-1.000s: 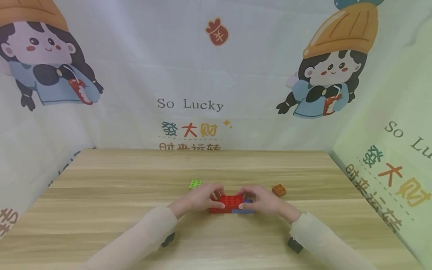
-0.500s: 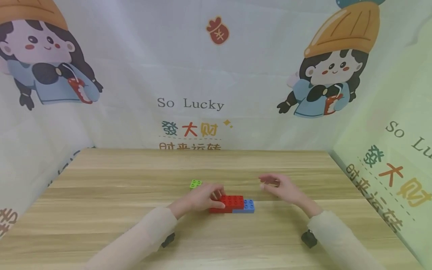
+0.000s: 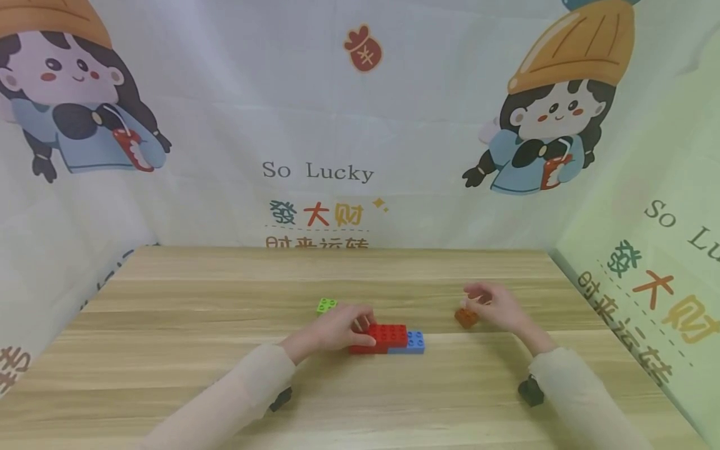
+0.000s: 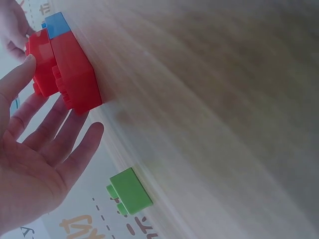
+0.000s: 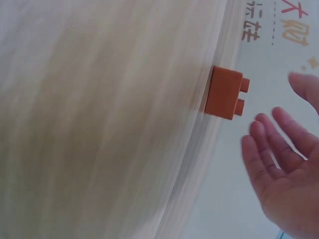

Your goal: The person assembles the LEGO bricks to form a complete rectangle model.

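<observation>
A red toy brick [image 3: 389, 335] sits on top, across a lower red brick [image 4: 77, 74] and a blue brick [image 3: 415, 342] lying side by side. My left hand [image 3: 337, 328] holds the left end of this stack, the thumb on the upper red brick's near side and fingers behind. At the right, an orange-brown brick [image 3: 465, 318] rests on the table, studs up. Just above and beside it hovers my right hand [image 3: 497, 306], its fingers loosely bent and apart from the brick in the right wrist view, with nothing in them.
A light green brick [image 3: 326, 305] lies on the wooden table [image 3: 225, 281] behind my left hand. A printed cloth [image 3: 315, 125] hangs behind the table and along its sides. Dark camera mounts [image 3: 531, 390] hang beneath the wrists.
My right hand has let go of the stack's right end and moved right to the orange-brown brick. The left hand has stayed on the stack, whose blue end is now uncovered.
</observation>
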Available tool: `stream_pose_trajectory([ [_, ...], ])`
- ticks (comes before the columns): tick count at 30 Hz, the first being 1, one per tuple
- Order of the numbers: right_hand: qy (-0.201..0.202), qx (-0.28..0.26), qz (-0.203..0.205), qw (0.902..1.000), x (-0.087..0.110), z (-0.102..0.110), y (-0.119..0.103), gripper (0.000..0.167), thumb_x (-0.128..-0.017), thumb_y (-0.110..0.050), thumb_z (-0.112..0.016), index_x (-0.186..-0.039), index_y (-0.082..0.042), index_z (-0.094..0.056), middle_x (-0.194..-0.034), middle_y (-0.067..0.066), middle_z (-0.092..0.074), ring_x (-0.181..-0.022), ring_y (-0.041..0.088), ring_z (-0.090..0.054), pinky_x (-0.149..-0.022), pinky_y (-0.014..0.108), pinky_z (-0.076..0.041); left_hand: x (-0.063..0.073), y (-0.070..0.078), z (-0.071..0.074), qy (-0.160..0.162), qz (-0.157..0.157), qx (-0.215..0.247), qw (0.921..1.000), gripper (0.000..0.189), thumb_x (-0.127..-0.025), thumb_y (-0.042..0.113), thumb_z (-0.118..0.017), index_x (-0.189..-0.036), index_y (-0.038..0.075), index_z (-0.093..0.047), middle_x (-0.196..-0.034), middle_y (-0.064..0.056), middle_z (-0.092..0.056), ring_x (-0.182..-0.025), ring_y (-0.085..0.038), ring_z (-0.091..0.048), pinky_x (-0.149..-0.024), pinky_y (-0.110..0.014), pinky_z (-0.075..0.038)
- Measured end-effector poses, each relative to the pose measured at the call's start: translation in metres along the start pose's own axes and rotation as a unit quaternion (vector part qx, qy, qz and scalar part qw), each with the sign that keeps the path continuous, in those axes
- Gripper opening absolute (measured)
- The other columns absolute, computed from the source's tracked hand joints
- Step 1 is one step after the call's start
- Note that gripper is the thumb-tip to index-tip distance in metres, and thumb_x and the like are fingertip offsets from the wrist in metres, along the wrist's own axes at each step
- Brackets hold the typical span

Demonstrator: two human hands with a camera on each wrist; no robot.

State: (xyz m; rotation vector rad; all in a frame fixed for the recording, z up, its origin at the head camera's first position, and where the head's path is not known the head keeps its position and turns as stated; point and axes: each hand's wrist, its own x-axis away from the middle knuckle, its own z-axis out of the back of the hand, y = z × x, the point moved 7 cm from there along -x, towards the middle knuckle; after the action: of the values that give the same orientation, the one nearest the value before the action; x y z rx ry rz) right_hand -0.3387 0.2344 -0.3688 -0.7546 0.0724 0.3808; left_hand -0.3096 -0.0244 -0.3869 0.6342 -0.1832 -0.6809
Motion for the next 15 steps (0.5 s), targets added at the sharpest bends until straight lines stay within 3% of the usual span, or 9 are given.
stream_pose_trajectory([
  [6,-0.065,0.050,-0.025,0.9963,0.003,-0.009,0.006,0.050,-0.077,-0.023,-0.068,-0.111,0.009,-0.050,-0.096,0.019,-0.057,-0.084,0.031,-0.057,-0.064,0.034,-0.049,-0.001,-0.001,0.000,0.000,-0.005,0.005,1.0000,0.022,-0.077,0.021,-0.069,-0.092,0.011,-0.056,-0.088,0.000,-0.060,-0.082,-0.013,-0.057,-0.070,-0.026,-0.046],
  [15,-0.090,0.097,-0.045,0.9902,0.006,-0.017,0.014,0.056,-0.072,-0.029,-0.072,-0.109,0.007,-0.048,-0.094,0.015,-0.056,-0.083,0.028,-0.055,-0.069,0.041,-0.045,-0.001,-0.001,0.000,-0.001,-0.007,0.011,0.9999,0.021,-0.078,0.020,-0.068,-0.092,0.012,-0.056,-0.088,-0.001,-0.060,-0.083,-0.014,-0.057,-0.070,-0.026,-0.046],
])
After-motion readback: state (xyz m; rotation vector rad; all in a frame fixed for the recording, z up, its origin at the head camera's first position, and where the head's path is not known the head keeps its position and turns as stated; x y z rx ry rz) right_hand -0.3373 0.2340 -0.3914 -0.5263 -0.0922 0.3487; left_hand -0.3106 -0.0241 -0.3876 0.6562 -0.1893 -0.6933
